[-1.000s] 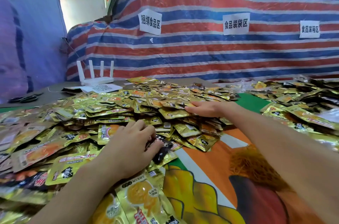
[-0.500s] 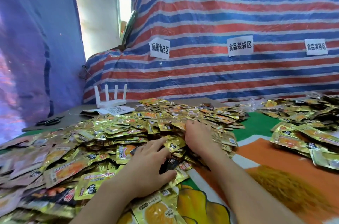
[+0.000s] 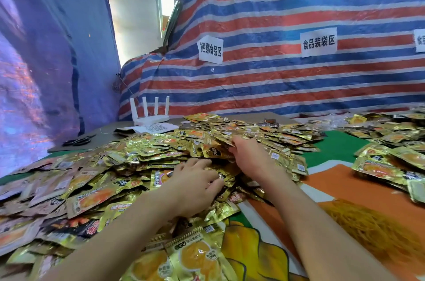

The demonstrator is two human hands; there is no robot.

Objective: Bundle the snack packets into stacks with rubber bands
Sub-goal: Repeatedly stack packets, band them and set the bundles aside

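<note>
Packets [image 3: 138, 156] heap the desk [image 3: 345, 186] from 9 to 12 o'clock. The left hand [image 3: 195, 185] curls round a few mid-pile. At its 1 o'clock the right hand [image 3: 250, 158] digs in; I cannot tell its grip.

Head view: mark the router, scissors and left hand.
router [image 3: 151, 120], head view, on its white base below the antennas.
scissors [image 3: 78, 142], head view, on the dark handles.
left hand [image 3: 195, 180], head view, on the back of the hand.

Two hands [image 3: 195, 179] [image 3: 250, 156], three paper signs [image 3: 210, 49], one router [image 3: 150, 117], uncountable snack packets [image 3: 138, 156]
</note>
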